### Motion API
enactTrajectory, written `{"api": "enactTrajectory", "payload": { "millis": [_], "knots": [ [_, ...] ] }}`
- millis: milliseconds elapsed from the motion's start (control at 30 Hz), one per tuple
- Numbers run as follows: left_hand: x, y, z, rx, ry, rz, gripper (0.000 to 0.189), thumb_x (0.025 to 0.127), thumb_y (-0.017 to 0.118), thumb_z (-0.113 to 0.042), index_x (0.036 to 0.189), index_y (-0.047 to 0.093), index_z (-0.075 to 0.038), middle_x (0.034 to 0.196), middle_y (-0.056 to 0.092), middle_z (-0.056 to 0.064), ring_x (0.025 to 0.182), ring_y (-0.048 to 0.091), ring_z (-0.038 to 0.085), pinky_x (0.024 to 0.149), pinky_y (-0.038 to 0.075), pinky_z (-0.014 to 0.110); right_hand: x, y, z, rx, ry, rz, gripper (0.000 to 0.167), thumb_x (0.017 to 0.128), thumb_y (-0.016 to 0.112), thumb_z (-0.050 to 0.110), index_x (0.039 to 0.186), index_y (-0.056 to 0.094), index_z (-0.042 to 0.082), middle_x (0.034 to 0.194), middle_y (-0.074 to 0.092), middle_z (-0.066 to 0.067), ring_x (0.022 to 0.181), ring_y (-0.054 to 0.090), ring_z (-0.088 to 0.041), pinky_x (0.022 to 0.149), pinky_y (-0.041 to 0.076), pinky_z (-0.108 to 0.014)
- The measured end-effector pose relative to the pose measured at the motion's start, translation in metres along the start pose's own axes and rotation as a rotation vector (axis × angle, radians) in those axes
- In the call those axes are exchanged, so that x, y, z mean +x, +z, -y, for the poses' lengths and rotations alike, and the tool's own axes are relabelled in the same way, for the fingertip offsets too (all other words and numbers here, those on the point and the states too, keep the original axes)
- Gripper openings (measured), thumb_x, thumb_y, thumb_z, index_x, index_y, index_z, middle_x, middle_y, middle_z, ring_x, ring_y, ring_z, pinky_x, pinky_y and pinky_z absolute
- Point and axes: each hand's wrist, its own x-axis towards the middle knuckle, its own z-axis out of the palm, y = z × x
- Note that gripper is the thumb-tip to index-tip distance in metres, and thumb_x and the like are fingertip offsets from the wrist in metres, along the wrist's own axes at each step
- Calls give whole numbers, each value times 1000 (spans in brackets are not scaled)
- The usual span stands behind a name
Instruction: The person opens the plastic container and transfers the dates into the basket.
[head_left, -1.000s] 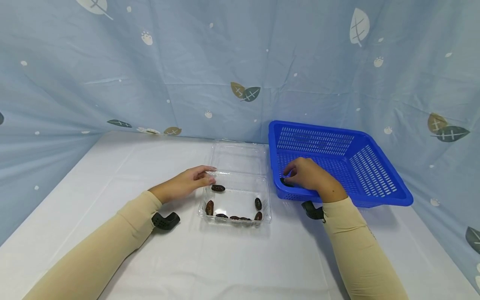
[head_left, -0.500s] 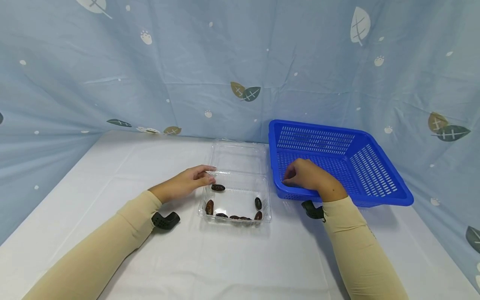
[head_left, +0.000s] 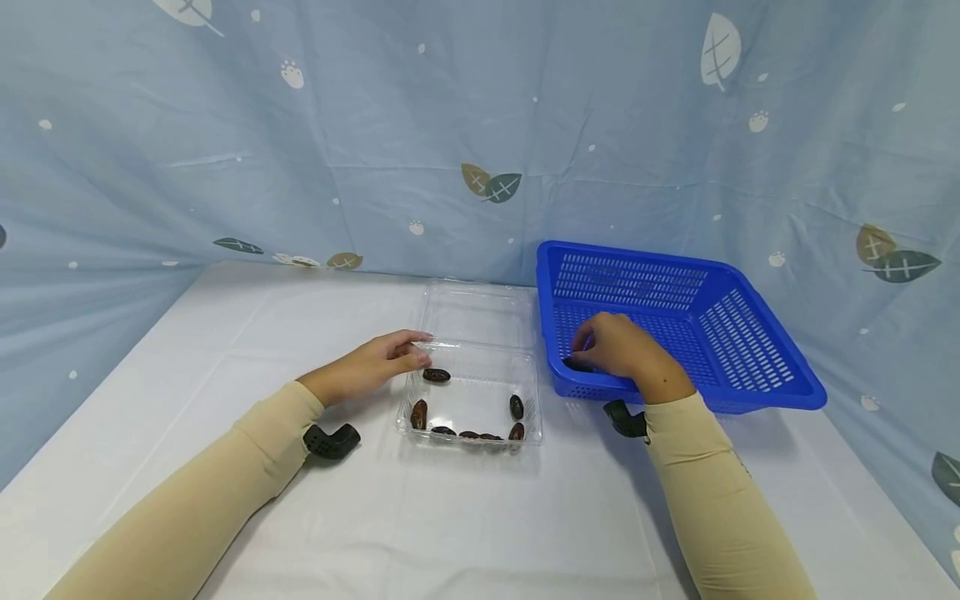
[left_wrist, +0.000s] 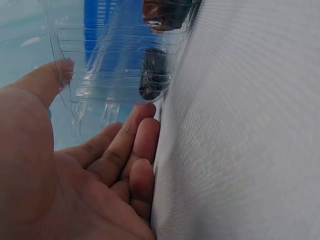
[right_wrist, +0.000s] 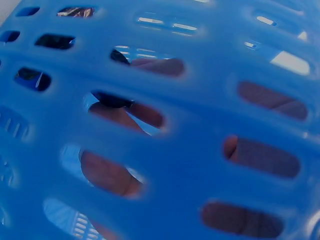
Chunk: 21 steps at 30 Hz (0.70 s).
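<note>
Dark brown dates, one of them a date (head_left: 437, 376) at the back left, lie in a clear plastic clamshell box (head_left: 472, 390) whose lid is folded back. My left hand (head_left: 367, 364) rests against the box's left side, its thumb by the rim and its fingers loosely bent. In the left wrist view, a date (left_wrist: 154, 75) shows through the ribbed wall beyond the fingertips. My right hand (head_left: 622, 350) reaches into the blue basket (head_left: 681, 393) and pinches a dark date (head_left: 578, 365), largely covered by the fingers. The basket wall hides much of this hand in the right wrist view.
The basket stands immediately right of the box on the white-covered table (head_left: 360, 517). A patterned blue curtain (head_left: 420, 125) hangs behind. A black wrist mount (head_left: 332, 442) sticks out by the left wrist.
My right hand dips lower in the basket half a second ago, then rises slightly, with the dark date showing under its fingers again. The left hand and the box stay put.
</note>
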Motion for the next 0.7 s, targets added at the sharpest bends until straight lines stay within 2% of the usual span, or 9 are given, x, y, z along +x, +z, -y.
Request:
{"api": "enactTrajectory", "payload": {
  "millis": [200,433,700],
  "knots": [
    [0,2,0,2,13,10,53,105,52,-36,151,39,-11,126,65,9,126,58,26,114,37,51,2,-1,0,-4,1,43,13,91,73,19,93,77,7,95,73,-10,79,62,-21,74,54,-39],
    [-2,0,-1,15,14,-10,54,105,52,-38,150,40,-11,124,66,8,125,59,25,114,37,52,12,-1,4,-14,-37,74,13,91,71,15,95,77,5,99,74,-11,83,65,-20,80,56,-42],
    [-2,1,0,27,6,-9,56,105,51,-39,150,39,-10,124,67,7,125,59,26,113,38,52,14,0,6,-24,-30,139,9,92,69,10,97,76,6,101,73,-12,89,66,-24,84,56,-43]
  ]
}}
